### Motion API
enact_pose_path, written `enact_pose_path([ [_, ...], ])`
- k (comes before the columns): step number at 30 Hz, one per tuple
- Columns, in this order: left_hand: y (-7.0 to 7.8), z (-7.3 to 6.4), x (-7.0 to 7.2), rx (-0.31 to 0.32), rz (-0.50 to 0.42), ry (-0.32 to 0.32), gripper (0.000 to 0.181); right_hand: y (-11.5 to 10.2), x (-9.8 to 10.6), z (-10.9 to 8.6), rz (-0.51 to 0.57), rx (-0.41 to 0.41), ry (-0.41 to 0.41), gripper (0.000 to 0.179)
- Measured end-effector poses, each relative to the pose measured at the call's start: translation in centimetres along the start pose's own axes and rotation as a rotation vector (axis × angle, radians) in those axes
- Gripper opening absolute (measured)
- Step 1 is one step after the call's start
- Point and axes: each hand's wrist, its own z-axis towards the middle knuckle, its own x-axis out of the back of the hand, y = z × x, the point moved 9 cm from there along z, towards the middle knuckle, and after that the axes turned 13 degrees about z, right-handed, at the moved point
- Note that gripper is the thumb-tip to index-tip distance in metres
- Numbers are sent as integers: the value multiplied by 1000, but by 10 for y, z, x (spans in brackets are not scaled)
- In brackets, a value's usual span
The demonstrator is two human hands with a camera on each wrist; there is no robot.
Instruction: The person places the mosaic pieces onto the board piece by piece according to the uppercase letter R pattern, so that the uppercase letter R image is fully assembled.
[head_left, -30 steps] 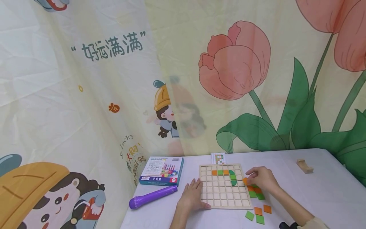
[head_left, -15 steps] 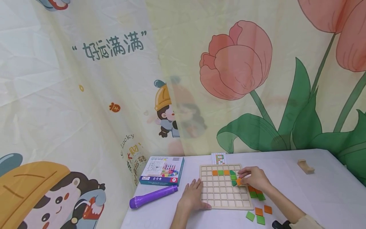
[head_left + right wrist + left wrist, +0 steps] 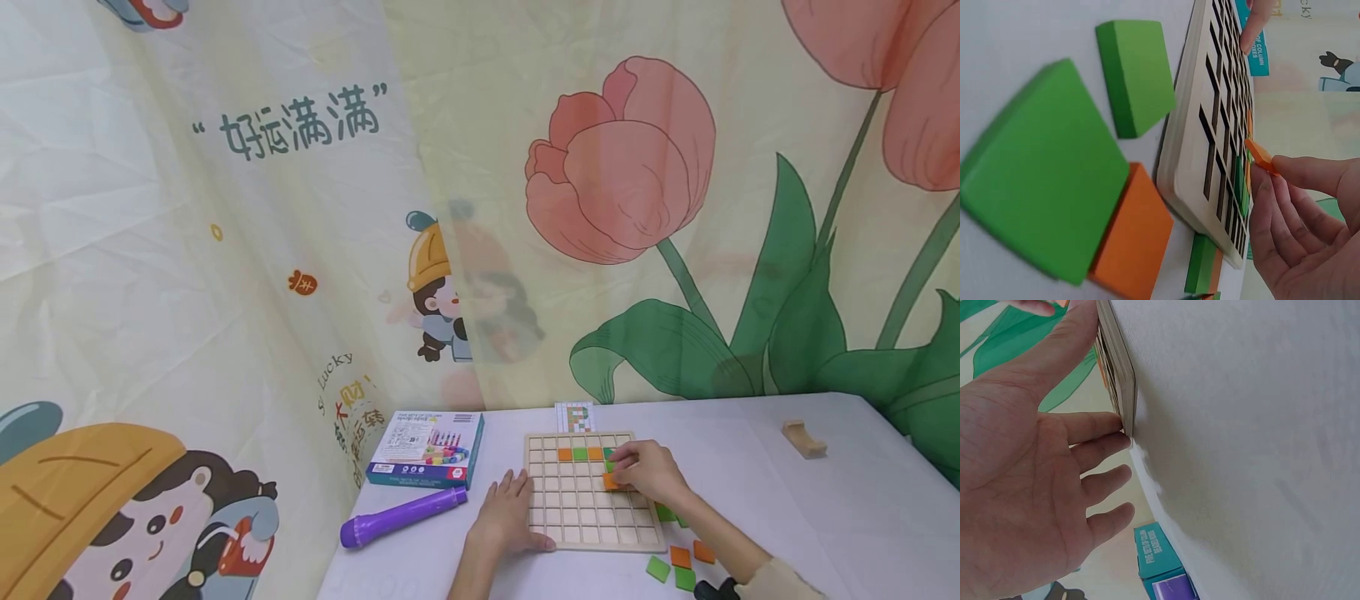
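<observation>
A wooden grid board (image 3: 577, 533) lies on the table. Orange and green tiles (image 3: 580, 454) form a row in its upper cells, and green pieces at the row's right end are partly hidden by my right hand (image 3: 651, 473). That hand pinches an orange square tile (image 3: 1260, 154) between thumb and fingertips, close over the grid. My left hand (image 3: 504, 517) rests at the board's near left corner, its fingers extended; in the left wrist view the thumb and fingertips (image 3: 1124, 439) touch the board's edge.
Loose green tiles (image 3: 1041, 169) and orange tiles (image 3: 679, 557) lie right of the board and near its front corner. Behind it is a small pattern card (image 3: 575, 417). A flat box (image 3: 427, 446) and a purple tube (image 3: 403, 517) sit left; a wooden block (image 3: 805, 438) stands far right.
My right hand has carried the orange tile leftward from the board's right edge to over the grid, below the green pieces. The left hand has stayed in place.
</observation>
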Motion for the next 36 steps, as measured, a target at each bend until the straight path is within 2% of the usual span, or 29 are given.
enact_pose_path([
  [6, 0, 0, 0, -1, 0, 2, 108, -4, -9, 3, -6, 34, 1, 19],
  [15, 0, -1, 0, 2, -14, -4, 108, -5, -18, 4, -80, 62, -5, 14],
  [24, 1, 0, 1, 2, -16, -2, 109, -5, -18, 7, -135, 122, 14, 17],
  [30, 0, 2, -2, 4, -1, -7, 109, -5, -20, 7, -135, 130, 8, 20],
  [36, -2, 2, -4, 5, 8, 1, 110, -11, -8, 7, -134, 144, 25, 14],
])
